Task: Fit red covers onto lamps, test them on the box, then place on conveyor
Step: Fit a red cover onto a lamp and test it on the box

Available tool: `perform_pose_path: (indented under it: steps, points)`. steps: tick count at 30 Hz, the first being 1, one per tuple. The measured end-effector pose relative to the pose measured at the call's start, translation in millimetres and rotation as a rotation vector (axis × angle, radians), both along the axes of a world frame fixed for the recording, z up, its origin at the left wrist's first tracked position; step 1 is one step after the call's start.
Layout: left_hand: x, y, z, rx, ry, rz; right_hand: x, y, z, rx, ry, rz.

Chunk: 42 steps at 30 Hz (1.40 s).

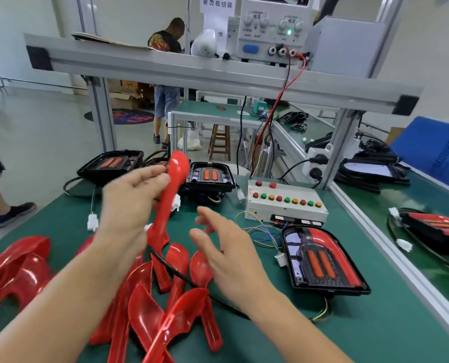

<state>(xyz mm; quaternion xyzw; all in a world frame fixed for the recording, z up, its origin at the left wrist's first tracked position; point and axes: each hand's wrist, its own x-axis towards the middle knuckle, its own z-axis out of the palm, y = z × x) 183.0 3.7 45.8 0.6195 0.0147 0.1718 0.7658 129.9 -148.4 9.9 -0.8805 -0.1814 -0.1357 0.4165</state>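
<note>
Left hand pinching one red cover, lifted clear of the counter, long axis near upright. Right hand relaxed, fingers loose, holding nothing, hovering over the pile of red covers. Nearest lamp flat on the counter just beside the test box, red trim already along its right edge; bare lamps further back, covers not yet on.

Judged step: cover just picked, fitting next. To do it well:
- bring right hand onto the free end, two-point hold before seating
- match the cover's curve to the housing contour first, then press along the edge, not the middle
- keep the black cable crossing the pile out from under the cover
- avoid dragging wires near the box

Conveyor at right, lamps already on it.
</note>
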Motion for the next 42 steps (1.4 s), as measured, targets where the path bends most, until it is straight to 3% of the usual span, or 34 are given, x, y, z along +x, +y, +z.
perform_pose_path:
  steps: [6,17,19,25,32,36,42]
  points:
    - [2.5,-60.1,-9.5,-0.351,0.230,-0.203,-0.9,-14.4,1.3,0.116,-0.046,-0.050]
    - [6.9,-121.6,-26.5,-0.568,0.354,-0.412,-2.8,-70.6,-1.6,0.112,0.030,-0.235]
    - [7.8,-133.5,-27.1,-0.462,0.305,-0.429,-3.3,-86.5,-2.5,0.109,0.016,-0.278]
    - [30.3,-174.6,-38.2,0.215,0.191,-0.377,-9.7,-139.8,-15.5,0.110,0.017,-0.472]
    - [54.5,-208.3,-56.3,0.886,0.301,-0.508,-17.7,-160.6,-35.7,0.081,0.057,-0.518]
    - [61.4,-216.7,-60.0,0.813,0.463,-0.582,-17.3,-166.4,-39.8,0.077,0.060,-0.524]
    - [56.6,-223.8,-67.3,0.370,0.682,-0.681,-20.9,-169.4,-41.9,0.050,0.049,-0.519]
